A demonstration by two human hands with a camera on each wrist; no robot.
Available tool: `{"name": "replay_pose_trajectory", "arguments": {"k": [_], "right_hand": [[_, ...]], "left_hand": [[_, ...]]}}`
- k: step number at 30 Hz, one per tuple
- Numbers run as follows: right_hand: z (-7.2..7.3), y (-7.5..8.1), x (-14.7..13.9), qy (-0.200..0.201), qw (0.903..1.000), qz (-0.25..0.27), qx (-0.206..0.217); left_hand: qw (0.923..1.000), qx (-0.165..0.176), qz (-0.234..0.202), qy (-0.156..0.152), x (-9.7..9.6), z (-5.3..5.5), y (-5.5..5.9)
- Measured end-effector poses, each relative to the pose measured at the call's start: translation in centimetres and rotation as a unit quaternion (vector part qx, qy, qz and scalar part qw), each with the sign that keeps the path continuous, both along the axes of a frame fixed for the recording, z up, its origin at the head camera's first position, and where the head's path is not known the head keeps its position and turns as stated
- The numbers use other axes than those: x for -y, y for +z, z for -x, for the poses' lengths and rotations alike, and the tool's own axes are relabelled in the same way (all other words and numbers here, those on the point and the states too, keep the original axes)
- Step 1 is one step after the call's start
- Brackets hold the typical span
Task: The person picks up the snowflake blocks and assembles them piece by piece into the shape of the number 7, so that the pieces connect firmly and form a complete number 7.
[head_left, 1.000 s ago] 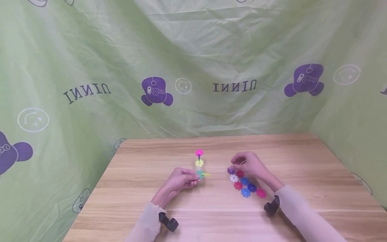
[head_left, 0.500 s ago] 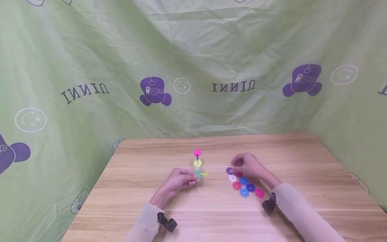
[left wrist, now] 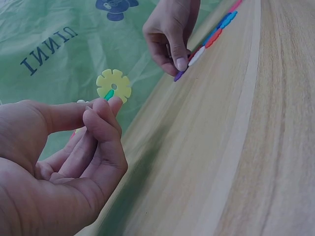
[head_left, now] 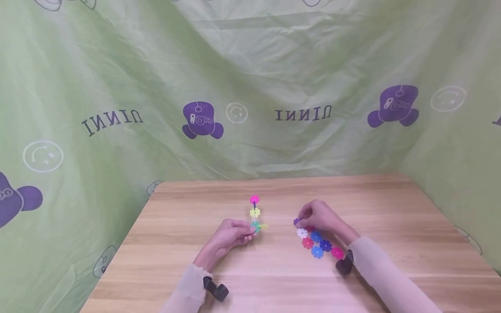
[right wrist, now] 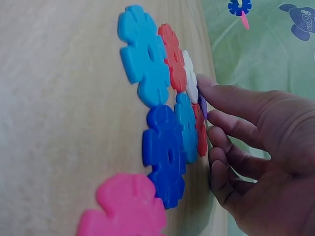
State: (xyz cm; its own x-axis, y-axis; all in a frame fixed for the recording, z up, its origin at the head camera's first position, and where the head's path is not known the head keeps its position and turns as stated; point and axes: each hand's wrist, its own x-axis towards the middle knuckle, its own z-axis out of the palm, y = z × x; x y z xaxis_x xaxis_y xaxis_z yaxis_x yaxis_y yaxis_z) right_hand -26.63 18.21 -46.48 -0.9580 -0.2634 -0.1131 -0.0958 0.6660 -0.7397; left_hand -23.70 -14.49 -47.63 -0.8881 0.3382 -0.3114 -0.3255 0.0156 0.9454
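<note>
My left hand (head_left: pixel 232 237) pinches a green notched snowflake disc (head_left: pixel 256 226) between thumb and fingers, held above the table. Slotted to it are a yellow disc (left wrist: pixel 120 91) at its right side and an upright chain with another yellow disc (head_left: pixel 255 212), a dark blue piece seen edge-on and a pink disc (head_left: pixel 255 199) on top. At the far left end of the loose discs, my right hand (head_left: pixel 322 216) has its thumb and index finger on a purple snowflake disc (left wrist: pixel 178 76). Its fingers partly hide that disc and a red one (right wrist: pixel 200 129) beside it.
Loose snowflake discs lie flat near the right hand: a white one (head_left: pixel 302 233), a red one (head_left: pixel 307 243), a dark blue one (head_left: pixel 325 246), a pink one (head_left: pixel 337 253) and light blue ones. Behind the wooden table (head_left: pixel 188 195) hangs a green printed cloth (head_left: pixel 250 143).
My right hand has shifted slightly left, and its fingers have closed onto the purple disc. The left hand keeps its grip on the green disc with hardly any movement.
</note>
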Motion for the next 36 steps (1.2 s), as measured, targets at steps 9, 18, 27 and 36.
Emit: {"name": "replay_pose_trajectory", "arguments": {"k": [9, 18, 27, 36], "right_hand": [[0.4, -0.1, 0.1, 0.003, 0.9999, -0.008, 0.010], [0.3, 0.1, 0.4, 0.024, 0.9997, -0.009, 0.000], [0.1, 0.9, 0.7, 0.016, 0.9993, 0.003, -0.035], [-1.5, 1.8, 3.0, 0.016, 0.9939, 0.101, -0.042]], "left_hand": [[1.0000, -0.001, -0.003, 0.002, -0.1, -0.1, 0.0], [1.0000, 0.005, -0.001, 0.001, -0.2, -0.2, -0.1], [1.0000, 0.007, -0.004, 0.003, -0.2, -0.1, -0.1], [0.9998, 0.006, -0.014, 0.012, -0.1, -0.1, 0.1]]}}
